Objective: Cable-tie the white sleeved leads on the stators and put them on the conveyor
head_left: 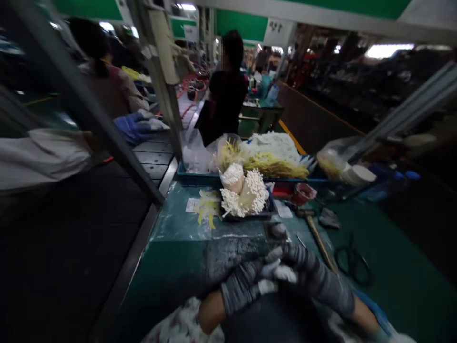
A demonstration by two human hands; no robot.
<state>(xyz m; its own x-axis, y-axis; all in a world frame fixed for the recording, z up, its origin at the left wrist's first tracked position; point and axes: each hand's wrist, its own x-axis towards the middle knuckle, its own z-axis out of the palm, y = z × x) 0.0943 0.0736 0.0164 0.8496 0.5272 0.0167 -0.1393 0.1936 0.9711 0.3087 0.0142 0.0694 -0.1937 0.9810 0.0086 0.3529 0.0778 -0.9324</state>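
My left hand (246, 282) and my right hand (298, 263) meet over the near part of the green worktable (167, 264). Both wear dark grey gloves with whitish fingertips. Their fingers are curled and pressed against each other; blur and overlap hide whatever may be between them. A dark object (274, 317) lies below the hands, its kind unclear. Just beyond my fingers sits a small round grey piece (278, 230) on a dark square base. A dark, worn patch (228, 255) marks the tabletop ahead of my left hand. Right of my right hand lies a hammer (319, 238).
Bundles of white-tipped sticks (254, 190) stand in a dark tray, with yellow strips (208, 208) to their left. Behind is a blue tray (196, 179) of bags and yellow strands. A black cable loop (353, 264) lies right. A metal post (117, 143) rises left; co-workers (228, 90) are beyond.
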